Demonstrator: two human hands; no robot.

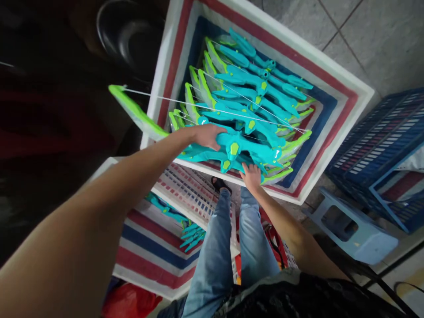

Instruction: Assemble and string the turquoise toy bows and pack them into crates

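Note:
My left hand [209, 136] is closed round the blue body of a toy bow [233, 140] with bright green limbs and a white string. One green limb sticks out past the left side of a striped crate [334, 148]. My right hand [252, 177] is at the crate's near wall, its fingers curled on another blue toy bow [202, 155] just below the first. Its fingertips are partly hidden. Behind both hands, several more blue and green toy bows [245, 92] lie in a row inside the crate, some in clear wrapping.
A second striped crate [155, 249] with blue toy pieces stands lower left, beside a white slatted basket [185, 190]. On the right are a blue plastic crate [357, 154] and a light blue stool [361, 234]. A red bag [132, 300] lies at bottom left.

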